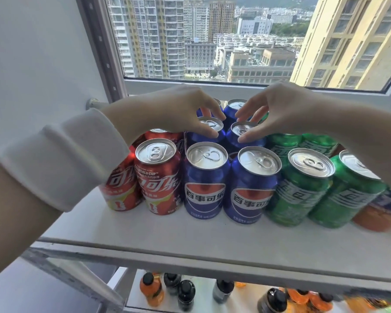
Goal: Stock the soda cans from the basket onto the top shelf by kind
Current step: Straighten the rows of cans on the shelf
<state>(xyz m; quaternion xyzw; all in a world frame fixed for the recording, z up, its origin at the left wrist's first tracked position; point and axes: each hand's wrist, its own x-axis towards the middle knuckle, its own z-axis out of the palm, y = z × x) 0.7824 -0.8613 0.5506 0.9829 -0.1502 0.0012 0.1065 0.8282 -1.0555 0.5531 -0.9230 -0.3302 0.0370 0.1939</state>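
Standing upright on the top shelf [167,231], your front row reads red cans [158,184], blue cans [204,184], green cans [300,190], left to right. Just behind, your left hand [185,109] pinches the rim of one second-row blue can [210,133]; your right hand [280,107] pinches the rim of the adjacent blue can [234,137]. Window [212,41] beyond.

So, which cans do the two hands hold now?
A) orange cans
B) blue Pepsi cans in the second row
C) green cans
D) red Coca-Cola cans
B: the left hand pinches the rim of one second-row blue Pepsi can, the right hand that of its neighbour.
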